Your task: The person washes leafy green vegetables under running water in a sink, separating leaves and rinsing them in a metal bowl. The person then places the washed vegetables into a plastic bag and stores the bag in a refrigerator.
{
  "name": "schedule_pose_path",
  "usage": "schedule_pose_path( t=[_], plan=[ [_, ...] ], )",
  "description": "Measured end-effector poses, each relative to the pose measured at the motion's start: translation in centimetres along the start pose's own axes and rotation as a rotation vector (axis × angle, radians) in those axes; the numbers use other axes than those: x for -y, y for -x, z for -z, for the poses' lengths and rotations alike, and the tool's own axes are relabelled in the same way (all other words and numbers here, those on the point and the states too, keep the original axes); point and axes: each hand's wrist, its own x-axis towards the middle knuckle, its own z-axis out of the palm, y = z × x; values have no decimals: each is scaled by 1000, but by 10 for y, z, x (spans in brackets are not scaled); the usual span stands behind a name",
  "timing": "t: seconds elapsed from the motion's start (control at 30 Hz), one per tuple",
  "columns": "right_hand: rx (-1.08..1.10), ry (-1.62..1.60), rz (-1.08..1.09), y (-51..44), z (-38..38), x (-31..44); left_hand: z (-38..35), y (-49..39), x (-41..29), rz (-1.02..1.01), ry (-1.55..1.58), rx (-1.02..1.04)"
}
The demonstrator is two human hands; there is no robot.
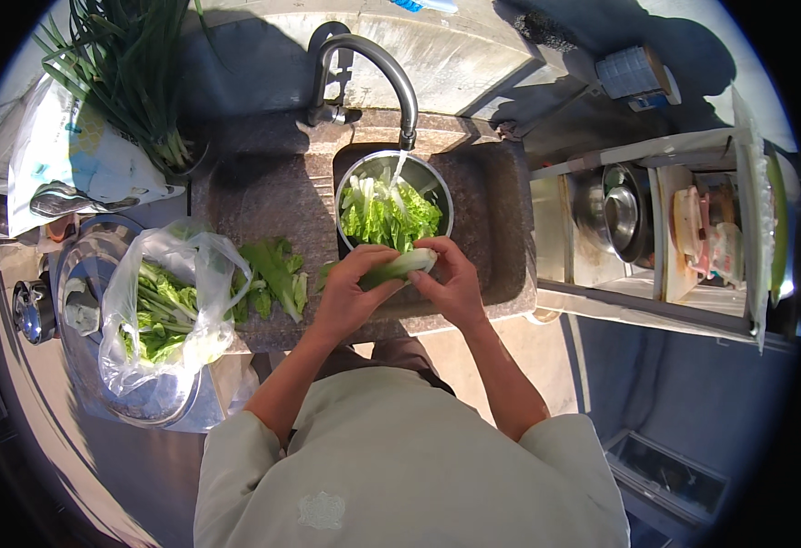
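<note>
My left hand [358, 291] grips a pale green lettuce stalk with leaves [400, 267], its cut white end pointing right. The fingers of my right hand [452, 279] close on that white end. Just beyond my hands, a round metal bowl [449, 198] in the sink holds loose lettuce leaves [410, 209]. Water [399, 164] runs into it from a curved faucet [410, 103]. Left of my left hand, more green leaves [273, 274] lie on the sink's ledge. A clear plastic bag [116, 342] with leafy greens inside stands farther left.
The brown stone sink [496, 205] surrounds the bowl. Scallions [126, 75] and a printed plastic sack [71, 157] stand at the back left. A large metal lid or tray [75, 322] lies beneath the bag. On the right, an open-sided rack [661, 274] holds metal bowls [621, 212] and plastic items.
</note>
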Motion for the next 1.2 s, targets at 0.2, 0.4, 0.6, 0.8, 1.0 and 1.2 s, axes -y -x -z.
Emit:
schedule_pose_path(
  t=[0.2,0.4,0.6,0.8,1.0,1.2],
  plan=[
    [-57,-3,-59,-8,-4,-1,-25,-9,18,347,394,141],
    [112,234,26,-19,19,-3,-20,-28,28,488,320,349],
    [293,183,-100,-26,51,-10,-55,-19,63,578,709,480],
    [288,66,-221,-9,86,-36,-95,-7,56,643,760,483],
    [140,190,-174,-10,93,-43,-121,-14,65,487,487,421],
    [73,383,-113,-17,98,-43,-121,-34,68,186,67,215]
  ],
)
